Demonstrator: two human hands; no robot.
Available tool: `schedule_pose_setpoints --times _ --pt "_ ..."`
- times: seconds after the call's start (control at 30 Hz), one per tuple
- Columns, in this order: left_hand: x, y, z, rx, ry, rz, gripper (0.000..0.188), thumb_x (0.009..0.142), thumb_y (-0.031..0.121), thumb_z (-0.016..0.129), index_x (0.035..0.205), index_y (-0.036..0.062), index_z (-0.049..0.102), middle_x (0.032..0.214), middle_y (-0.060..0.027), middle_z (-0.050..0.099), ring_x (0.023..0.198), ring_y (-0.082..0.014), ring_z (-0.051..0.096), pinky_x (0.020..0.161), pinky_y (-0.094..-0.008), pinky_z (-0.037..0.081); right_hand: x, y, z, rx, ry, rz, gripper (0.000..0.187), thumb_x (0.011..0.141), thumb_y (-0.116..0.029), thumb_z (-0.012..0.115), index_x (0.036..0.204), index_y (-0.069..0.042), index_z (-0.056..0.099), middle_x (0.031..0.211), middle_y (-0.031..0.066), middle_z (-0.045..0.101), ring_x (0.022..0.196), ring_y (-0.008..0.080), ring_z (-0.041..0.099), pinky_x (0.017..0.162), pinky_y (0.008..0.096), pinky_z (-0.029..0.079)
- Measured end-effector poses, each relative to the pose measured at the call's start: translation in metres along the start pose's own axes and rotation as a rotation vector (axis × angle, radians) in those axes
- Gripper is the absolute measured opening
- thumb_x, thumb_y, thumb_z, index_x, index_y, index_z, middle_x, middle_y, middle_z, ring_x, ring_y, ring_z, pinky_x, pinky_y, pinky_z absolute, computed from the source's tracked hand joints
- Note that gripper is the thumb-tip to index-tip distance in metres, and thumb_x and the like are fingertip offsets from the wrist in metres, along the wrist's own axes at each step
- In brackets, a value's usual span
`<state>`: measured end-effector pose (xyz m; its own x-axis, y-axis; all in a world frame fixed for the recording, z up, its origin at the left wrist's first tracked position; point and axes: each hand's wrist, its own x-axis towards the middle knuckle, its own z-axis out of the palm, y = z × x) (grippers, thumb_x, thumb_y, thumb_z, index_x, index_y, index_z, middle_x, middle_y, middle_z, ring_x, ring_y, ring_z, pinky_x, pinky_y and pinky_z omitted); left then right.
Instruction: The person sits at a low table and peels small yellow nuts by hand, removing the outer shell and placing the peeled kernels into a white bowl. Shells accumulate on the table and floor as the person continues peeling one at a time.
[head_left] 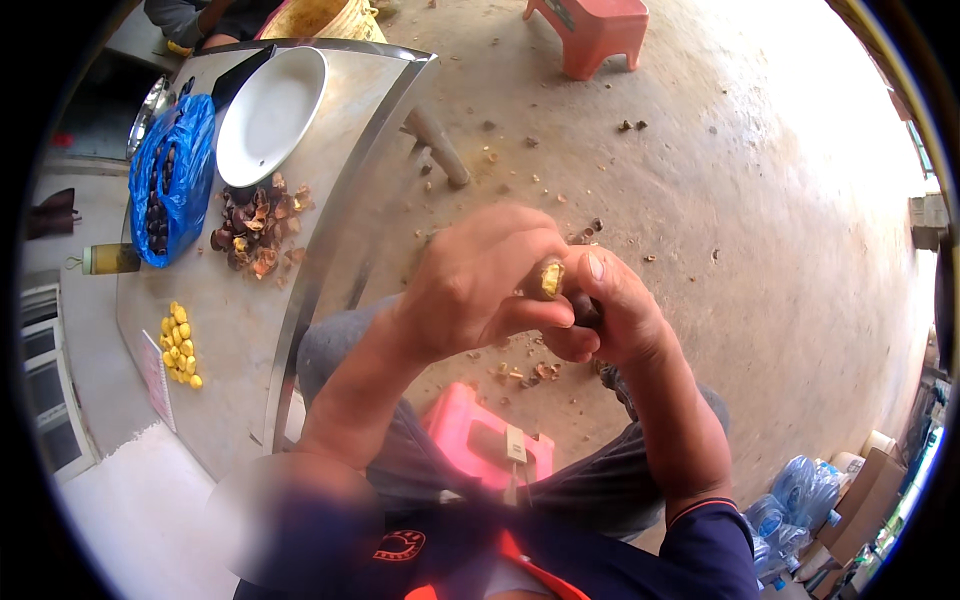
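Note:
Over my lap, my left hand (480,275) and my right hand (625,305) meet. A partly peeled chestnut (551,279) sits between the thumb and fingers of my left hand, its yellow flesh facing up. The fingers of my right hand curl round a dark brown, rounded piece (584,310), which looks like another chestnut; its underside is hidden. On the table to the left lie peeled yellow chestnuts (178,345), a heap of broken brown shells (262,228) and a blue plastic bag (185,150) with dark unpeeled chestnuts inside.
A white oval plate (272,115) rests at the table's (235,345) far end, beside the bag. A small bottle (108,259) stands at its left. Shell scraps dot the concrete floor (760,300). A red stool (595,35) stands ahead; a pink one (460,425) shows beneath me.

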<state>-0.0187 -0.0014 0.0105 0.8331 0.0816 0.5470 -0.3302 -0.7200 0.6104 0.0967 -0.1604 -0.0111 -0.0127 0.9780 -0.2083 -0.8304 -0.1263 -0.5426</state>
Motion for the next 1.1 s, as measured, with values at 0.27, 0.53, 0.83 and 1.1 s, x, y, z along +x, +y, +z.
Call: schedule_pose_setpoints --times 0.27,0.53,0.83,1.1 --pt "0.0 0.004 0.001 0.043 -0.029 0.002 0.051 0.08 0.047 0.074 0.098 0.0002 0.064 0.093 -0.0148 0.064 0.08 -0.03 0.066 0.069 -0.0357 0.054 0.001 -0.004 0.009 -0.044 0.12 0.092 0.036 0.089 -0.035 0.062 0.086 0.0 0.06 0.064 0.0048 0.053 0.043 0.0108 0.044 0.037 0.0259 0.029" --pt "0.0 0.004 0.002 -0.145 -0.062 -0.037 0.058 0.082 0.052 0.069 0.102 -0.0025 0.065 0.103 -0.0173 0.066 0.087 -0.0279 0.068 0.074 -0.0343 0.055 -0.002 -0.004 0.006 0.084 0.065 0.07 0.023 0.084 -0.021 0.06 0.078 0.001 0.057 0.062 0.0067 0.052 0.042 0.0132 0.045 0.036 0.0286 0.03" --pt "0.0 -0.001 0.006 -0.153 -0.079 -0.037 0.065 0.087 0.059 0.059 0.104 -0.0033 0.062 0.105 -0.0197 0.066 0.093 -0.0301 0.068 0.079 -0.036 0.055 0.0 -0.011 0.021 0.067 0.138 0.069 0.011 0.08 -0.008 0.052 0.073 0.001 0.055 0.057 0.0073 0.049 0.042 0.0151 0.046 0.039 0.0307 0.033" --pt "-0.002 -0.003 0.018 -0.051 -0.049 0.009 0.061 0.089 0.056 0.057 0.103 -0.0028 0.061 0.103 -0.0203 0.065 0.091 -0.0338 0.067 0.077 -0.0378 0.055 -0.004 -0.018 0.022 -0.109 0.272 0.083 0.011 0.08 -0.009 0.053 0.076 0.0 0.058 0.059 0.0056 0.051 0.044 0.0132 0.047 0.041 0.0295 0.035"
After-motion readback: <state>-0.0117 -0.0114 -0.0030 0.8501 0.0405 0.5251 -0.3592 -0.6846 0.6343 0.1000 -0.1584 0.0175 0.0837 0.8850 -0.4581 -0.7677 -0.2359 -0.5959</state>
